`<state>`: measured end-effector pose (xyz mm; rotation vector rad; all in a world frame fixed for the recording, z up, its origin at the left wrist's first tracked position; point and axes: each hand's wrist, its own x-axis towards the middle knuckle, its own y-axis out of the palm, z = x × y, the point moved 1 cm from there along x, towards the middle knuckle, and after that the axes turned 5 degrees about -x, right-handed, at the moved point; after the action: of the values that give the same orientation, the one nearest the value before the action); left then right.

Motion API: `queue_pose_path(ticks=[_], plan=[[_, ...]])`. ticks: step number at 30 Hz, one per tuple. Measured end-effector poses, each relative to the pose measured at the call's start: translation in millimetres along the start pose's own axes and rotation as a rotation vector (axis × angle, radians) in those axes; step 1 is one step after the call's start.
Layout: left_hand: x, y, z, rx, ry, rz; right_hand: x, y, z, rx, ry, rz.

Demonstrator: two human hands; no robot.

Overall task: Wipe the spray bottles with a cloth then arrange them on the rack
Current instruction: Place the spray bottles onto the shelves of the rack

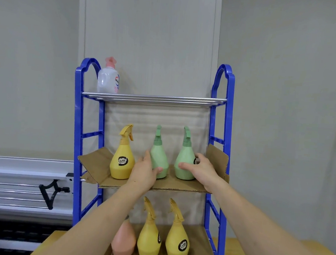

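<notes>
A blue rack (77, 133) stands on a wooden table. On its cardboard-lined middle shelf (179, 185) stand a yellow spray bottle (122, 162) and two green ones. My left hand (145, 170) wraps the middle green bottle (158, 156) from its left side. My right hand (201, 167) wraps the right green bottle (184, 160) from its right side. On the bottom shelf stand a pink bottle (124, 241), partly hidden by my left arm, and two yellow bottles (149, 239) (177, 241). No cloth is in view.
A white pump bottle (109, 79) with a pink cap stands at the left of the top shelf of metal rods (165, 99). Grey metal rails (20, 184) with a black bracket lie to the left of the rack. The wooden table (253, 254) extends right.
</notes>
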<state>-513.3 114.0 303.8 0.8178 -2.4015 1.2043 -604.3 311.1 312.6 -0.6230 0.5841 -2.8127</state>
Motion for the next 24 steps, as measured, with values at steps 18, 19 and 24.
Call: queue_pose_path(ticks=[18,19,24], plan=[[4,-69,56,-0.039,-0.235,-0.024,-1,1,-2,0.019,-0.006,0.022],[4,-69,56,-0.02,-0.228,-0.042,0,1,-2,0.021,-0.004,0.026],[6,-62,53,-0.017,-0.211,-0.089,4,2,-5,0.031,-0.001,0.037]])
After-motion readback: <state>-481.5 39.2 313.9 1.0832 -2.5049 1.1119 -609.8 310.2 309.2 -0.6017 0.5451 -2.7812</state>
